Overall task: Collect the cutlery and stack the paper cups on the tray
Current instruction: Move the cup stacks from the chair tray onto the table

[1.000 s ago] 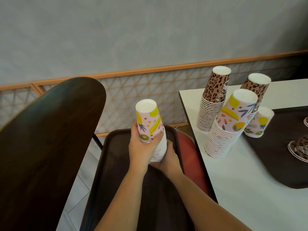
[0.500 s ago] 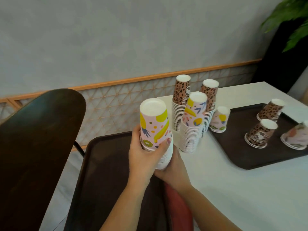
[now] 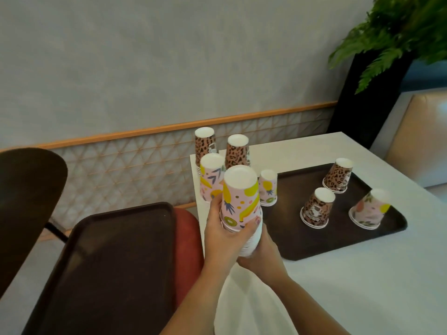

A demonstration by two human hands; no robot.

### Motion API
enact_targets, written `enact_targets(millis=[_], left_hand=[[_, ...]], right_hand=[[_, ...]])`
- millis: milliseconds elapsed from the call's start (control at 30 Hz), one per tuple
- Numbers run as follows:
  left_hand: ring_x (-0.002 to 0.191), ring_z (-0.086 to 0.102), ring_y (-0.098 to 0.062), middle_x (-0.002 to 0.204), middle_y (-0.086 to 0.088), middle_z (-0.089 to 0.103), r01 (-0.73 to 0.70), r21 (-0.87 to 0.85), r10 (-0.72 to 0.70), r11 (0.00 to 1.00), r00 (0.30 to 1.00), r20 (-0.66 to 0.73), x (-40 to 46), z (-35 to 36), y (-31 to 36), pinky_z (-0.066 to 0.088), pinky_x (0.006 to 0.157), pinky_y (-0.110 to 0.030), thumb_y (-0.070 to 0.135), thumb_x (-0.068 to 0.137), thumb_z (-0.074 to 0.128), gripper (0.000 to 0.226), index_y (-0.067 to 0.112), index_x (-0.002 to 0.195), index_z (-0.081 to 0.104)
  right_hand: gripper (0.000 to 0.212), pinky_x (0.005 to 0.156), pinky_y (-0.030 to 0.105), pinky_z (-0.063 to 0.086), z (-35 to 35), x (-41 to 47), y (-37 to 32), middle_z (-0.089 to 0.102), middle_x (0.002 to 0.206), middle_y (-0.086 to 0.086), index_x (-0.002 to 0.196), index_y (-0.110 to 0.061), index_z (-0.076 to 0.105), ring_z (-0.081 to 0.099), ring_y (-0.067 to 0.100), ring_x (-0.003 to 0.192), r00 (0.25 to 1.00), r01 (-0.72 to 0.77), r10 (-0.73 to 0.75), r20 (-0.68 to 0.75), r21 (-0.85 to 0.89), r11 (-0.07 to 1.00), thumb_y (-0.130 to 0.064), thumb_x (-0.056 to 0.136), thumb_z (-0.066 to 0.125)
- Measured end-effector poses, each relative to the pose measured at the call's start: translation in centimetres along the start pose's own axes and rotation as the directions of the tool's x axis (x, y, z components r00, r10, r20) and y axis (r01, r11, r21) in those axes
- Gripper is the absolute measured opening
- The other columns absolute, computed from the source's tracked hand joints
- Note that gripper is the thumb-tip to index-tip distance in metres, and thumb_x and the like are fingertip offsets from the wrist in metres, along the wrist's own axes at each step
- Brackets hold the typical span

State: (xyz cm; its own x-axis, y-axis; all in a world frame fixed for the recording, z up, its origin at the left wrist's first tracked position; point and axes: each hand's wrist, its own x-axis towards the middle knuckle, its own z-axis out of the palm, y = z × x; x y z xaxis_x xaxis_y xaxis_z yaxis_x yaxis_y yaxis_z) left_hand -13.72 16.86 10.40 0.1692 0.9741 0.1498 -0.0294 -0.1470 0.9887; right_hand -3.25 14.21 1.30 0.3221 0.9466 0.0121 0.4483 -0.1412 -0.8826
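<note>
I hold an upside-down stack of pink fruit-print paper cups (image 3: 240, 199) over the white table's left edge. My left hand (image 3: 222, 234) wraps its side and my right hand (image 3: 262, 255) grips its lower end from behind. A dark brown tray (image 3: 343, 240) on the table carries a small fruit-print cup (image 3: 268, 187), two leopard-print cups (image 3: 316, 206) (image 3: 337, 175) and a tilted pink cup (image 3: 370, 209), all upside down. Behind my stack stand another fruit-print stack (image 3: 210, 177) and two leopard-print stacks (image 3: 204, 143) (image 3: 237, 151). No cutlery is visible.
A second dark tray (image 3: 108, 269) rests on a red chair seat (image 3: 188, 240) to the left of the white table (image 3: 362, 286). A dark chair back (image 3: 24, 201) stands at far left. A black planter (image 3: 358, 105) with a fern and a beige seat (image 3: 420, 141) are at the right.
Both hands have carried the fruit-print stack from above the left tray on the chair rightward to the table's edge. My view has turned right, showing the whole table tray.
</note>
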Motion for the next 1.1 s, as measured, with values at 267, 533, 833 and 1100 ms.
enact_targets(millis=[267, 533, 833, 1100], left_hand=[[0.113, 0.058, -0.002, 0.118, 0.017, 0.061, 0.02, 0.035, -0.018, 0.999, 0.997, -0.078, 2.1, 5.2, -2.7, 0.05, 0.095, -0.028, 0.024, 0.058, 0.085, 0.069, 0.041, 0.115, 0.049], [0.11, 0.058, 0.001, 0.116, 0.018, 0.061, 0.036, 0.114, -0.016, 0.993, 0.985, -0.172, 3.4, 6.6, -4.3, 0.05, 0.091, -0.021, 0.016, 0.064, 0.085, 0.067, 0.046, 0.111, 0.047], [0.121, 0.054, -0.007, 0.132, 0.011, 0.056, 0.068, 0.171, -0.023, 0.983, 0.968, -0.25, 3.6, 6.1, -5.9, 0.048, 0.102, -0.039, 0.03, 0.061, 0.085, 0.078, 0.048, 0.124, 0.042], [0.097, 0.05, -0.005, 0.105, 0.018, 0.048, 0.007, 0.279, 0.104, 0.96, 0.919, -0.38, -0.3, 4.3, -6.3, 0.047, 0.081, -0.028, 0.032, 0.068, 0.07, 0.043, 0.034, 0.103, 0.045]], right_hand=[[0.094, 0.086, 0.028, 0.053, -2.8, 4.8, 4.2, 0.059, 0.117, -0.011, 0.133, -0.03, 0.031, 0.06, 0.01, 0.106, 0.988, -0.07, 0.072, 0.137, -0.019, 0.997, -0.026, 0.056, 0.085], [0.078, 0.089, 0.03, 0.051, -3.0, 7.1, 4.7, 0.06, 0.117, -0.004, 0.13, -0.025, 0.038, 0.06, 0.015, 0.106, 0.97, -0.043, 0.033, 0.24, 0.038, 0.998, -0.019, 0.066, 0.081], [0.089, 0.096, 0.036, 0.049, -2.1, 7.8, 5.0, 0.055, 0.129, -0.003, 0.135, -0.024, 0.035, 0.054, 0.016, 0.118, 0.98, -0.06, 0.052, 0.191, 0.033, 0.998, -0.021, 0.061, 0.084], [0.07, 0.089, 0.025, 0.044, -1.1, 2.7, 4.4, 0.043, 0.114, -0.003, 0.118, -0.015, 0.046, 0.05, 0.015, 0.103, 0.966, 0.06, -0.048, -0.254, 0.042, 0.997, -0.009, 0.059, 0.084]])
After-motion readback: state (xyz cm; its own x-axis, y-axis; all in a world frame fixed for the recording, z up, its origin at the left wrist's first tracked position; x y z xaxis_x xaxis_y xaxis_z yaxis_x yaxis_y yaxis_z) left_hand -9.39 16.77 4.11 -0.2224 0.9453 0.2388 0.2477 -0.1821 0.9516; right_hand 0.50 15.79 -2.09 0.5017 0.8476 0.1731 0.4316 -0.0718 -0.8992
